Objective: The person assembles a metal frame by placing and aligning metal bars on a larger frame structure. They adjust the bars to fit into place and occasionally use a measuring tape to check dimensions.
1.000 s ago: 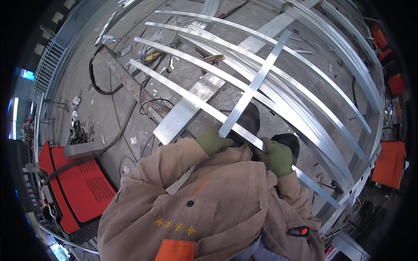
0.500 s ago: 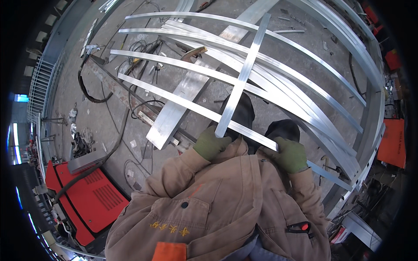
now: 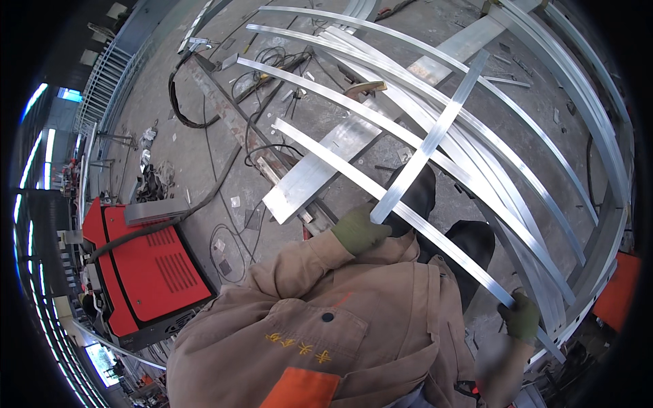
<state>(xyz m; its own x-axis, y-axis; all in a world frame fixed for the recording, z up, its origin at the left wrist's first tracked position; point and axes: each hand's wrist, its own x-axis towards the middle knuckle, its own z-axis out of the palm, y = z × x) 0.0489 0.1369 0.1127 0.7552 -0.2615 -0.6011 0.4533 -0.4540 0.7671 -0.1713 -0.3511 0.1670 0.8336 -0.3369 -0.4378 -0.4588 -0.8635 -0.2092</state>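
My left hand (image 3: 360, 231), in a green glove, is closed around the near end of a short flat metal bar (image 3: 435, 136). This bar lies slantwise across several long silver strips. My right hand (image 3: 520, 318), gloved the same way, is closed at the right end of the nearest long metal strip (image 3: 340, 164). That strip passes under the short bar just in front of my left hand. Farther off, a second long strip (image 3: 320, 90) and others run roughly alongside it, also beneath the bar. My right fingers are partly hidden.
A wide metal plank (image 3: 326, 153) lies under the strips. At the left stands a red machine (image 3: 153, 265) with a thick cable. Thin cables (image 3: 272, 64) and scraps litter the grey floor. Long metal profiles (image 3: 578, 88) and a frame edge the right side.
My right hand has moved right, away from my body, and the nearest strip has shifted rightward under the short bar. My left hand stays at the bar's end. The whole view has turned somewhat.
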